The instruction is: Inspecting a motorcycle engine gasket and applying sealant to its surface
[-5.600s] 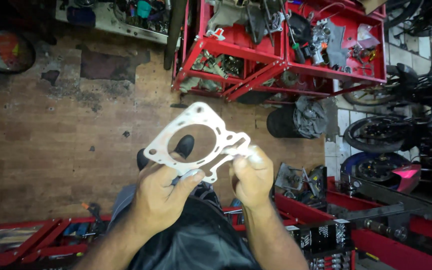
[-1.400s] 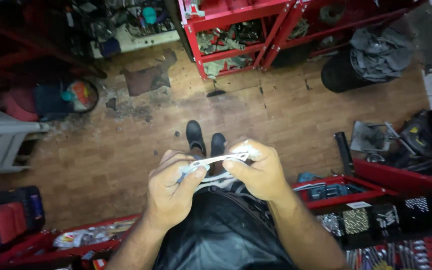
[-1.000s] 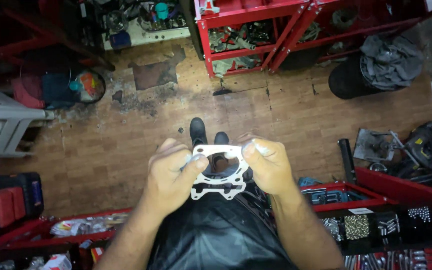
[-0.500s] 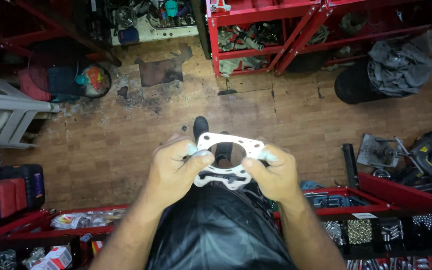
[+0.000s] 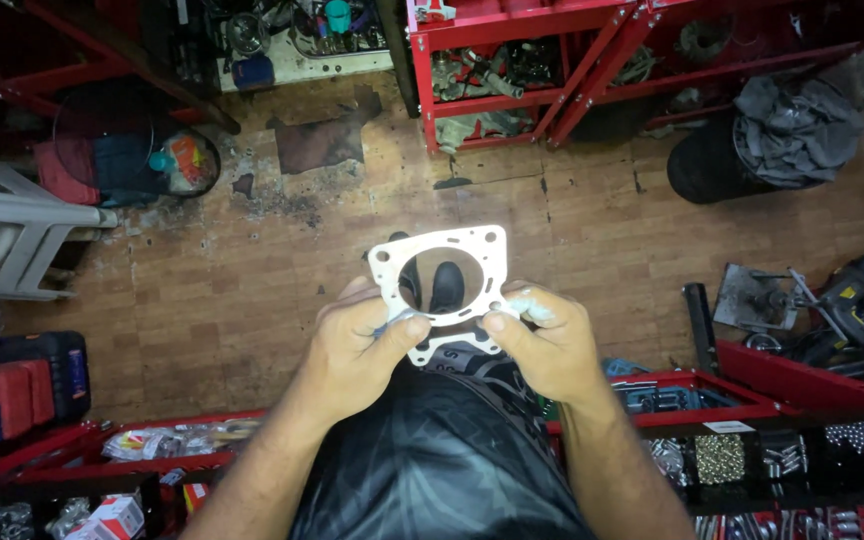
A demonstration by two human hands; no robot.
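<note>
A worn wooden plank floor (image 5: 202, 300) spreads out beneath and ahead of both hands. Far ahead of the right hand stands a red metal shelving rack (image 5: 592, 60) loaded with engine parts. Beyond the right hand and further to the right sits a black drum (image 5: 712, 165) with a grey rag (image 5: 797, 125) heaped on top. Well out to the left of the left hand lies a grey plastic chair (image 5: 22, 240), and behind that, nearer the person, a black and red case (image 5: 17, 385). Just to the right of the right hand runs a red tray of small hardware (image 5: 802, 450), bolts and nuts in compartments.

Between the hands is a flat white cylinder gasket (image 5: 442, 285) with one large round bore and small bolt holes at its corners, held up face-on, the person's black shoes (image 5: 432, 285) visible through the bore. The left hand (image 5: 357, 350) pinches the gasket's lower left edge between thumb and fingers. The right hand (image 5: 542, 340) pinches its lower right edge the same way, fingertips closed on the thin sheet.
</note>
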